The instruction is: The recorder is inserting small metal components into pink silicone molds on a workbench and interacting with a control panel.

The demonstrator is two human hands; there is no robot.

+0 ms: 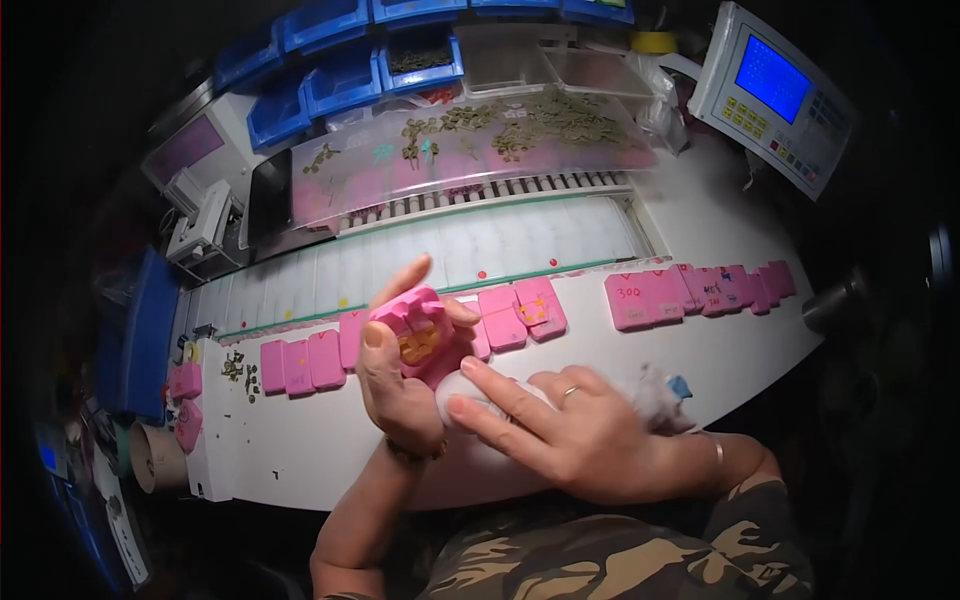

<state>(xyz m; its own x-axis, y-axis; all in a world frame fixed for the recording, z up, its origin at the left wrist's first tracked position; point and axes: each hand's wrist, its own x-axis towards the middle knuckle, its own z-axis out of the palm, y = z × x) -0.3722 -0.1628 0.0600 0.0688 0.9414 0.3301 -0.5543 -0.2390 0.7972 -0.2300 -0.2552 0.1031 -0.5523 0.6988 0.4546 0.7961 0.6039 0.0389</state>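
Observation:
My left hand (388,395) is raised over the middle of the white table, its fingers wrapped round a pink rubber mould (408,312) with an orange-yellow patch on it. Just right of it and lower, my right hand (585,435) grips a smooth white rounded thing (452,398), its kind unclear. Two fingers lie along its top, and it meets the heel of my left hand. Behind my hands, more pink moulds (503,318) stand in a row, some partly hidden by my left hand. To the left are further pink moulds (298,366).
A long glass-edged strip (400,272) crosses behind the moulds. Beyond it, a clear sheet (370,165) bears many small green pieces, below blue bins (340,82). More moulds (645,298) line the right, near a control panel (775,90). Crumpled white cloth (650,395) lies beside my right wrist.

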